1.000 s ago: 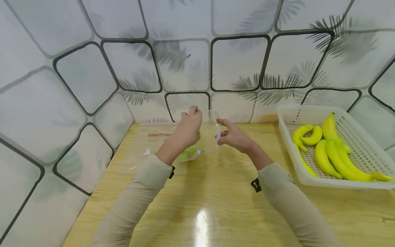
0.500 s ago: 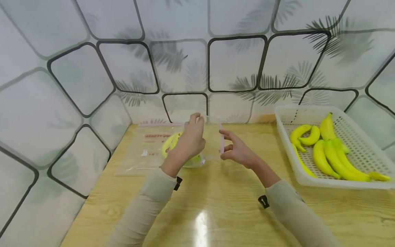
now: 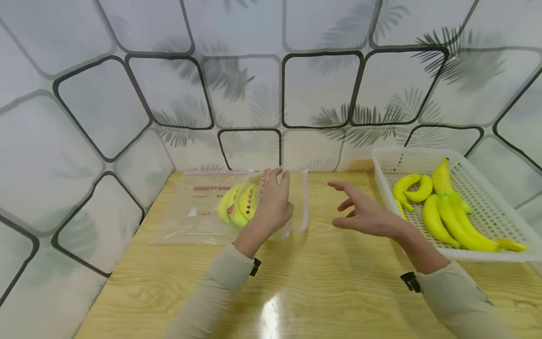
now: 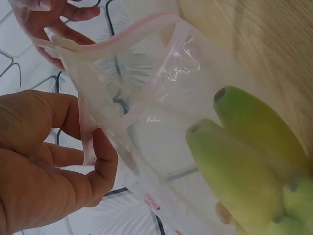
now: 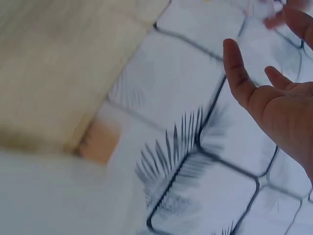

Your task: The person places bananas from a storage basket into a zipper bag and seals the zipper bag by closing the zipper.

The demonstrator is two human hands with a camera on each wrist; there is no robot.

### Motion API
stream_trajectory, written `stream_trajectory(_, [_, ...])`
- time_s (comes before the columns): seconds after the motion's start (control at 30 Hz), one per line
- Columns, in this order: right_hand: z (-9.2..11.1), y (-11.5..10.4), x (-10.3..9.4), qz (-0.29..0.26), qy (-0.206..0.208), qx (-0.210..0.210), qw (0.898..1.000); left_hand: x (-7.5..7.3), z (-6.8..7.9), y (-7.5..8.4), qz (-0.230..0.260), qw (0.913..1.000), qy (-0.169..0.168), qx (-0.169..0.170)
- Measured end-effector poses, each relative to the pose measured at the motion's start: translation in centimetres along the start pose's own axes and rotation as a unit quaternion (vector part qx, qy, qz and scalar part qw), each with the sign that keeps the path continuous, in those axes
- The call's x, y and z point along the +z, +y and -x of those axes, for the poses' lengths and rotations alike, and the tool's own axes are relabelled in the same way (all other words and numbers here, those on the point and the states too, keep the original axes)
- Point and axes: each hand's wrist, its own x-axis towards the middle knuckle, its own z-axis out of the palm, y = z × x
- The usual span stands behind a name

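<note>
My left hand (image 3: 273,202) pinches the rim of a clear plastic zip bag (image 3: 299,200) with pinkish edging. Inside that bag lie yellow-green bananas (image 3: 239,207), partly covered by the hand and by red print on the plastic. The left wrist view shows thumb and fingers closed on the bag's edge, its mouth (image 4: 137,27) spread apart and the green banana ends (image 4: 234,171) within. In the air between bag and basket, my right hand (image 3: 364,212) has its fingers spread, holding nothing.
A second clear bag (image 3: 178,221) with red print lies flat at the left, partly under the banana-filled one. At the right stands a white perforated basket (image 3: 499,188) holding several bananas (image 3: 457,216). A patterned wall (image 3: 322,89) rises behind the wooden table (image 3: 330,292).
My right hand has let go of the bag's edge and moved right, towards the basket. My left hand has shifted slightly right and down, keeping its pinch on the bag.
</note>
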Motion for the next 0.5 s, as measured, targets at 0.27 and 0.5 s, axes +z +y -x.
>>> stream_trajectory(0.27, [2.1,3.8,-8.0,0.08,0.053,0.115,0.989,0.7,-0.3,0.2,0.035,0.9981,0.036,-0.035])
stream_trajectory(0.5, [2.4,8.9,-11.7,0.075,0.028,0.237,0.968,1.1,0.2,0.1,0.083,0.9938,0.038,-0.062])
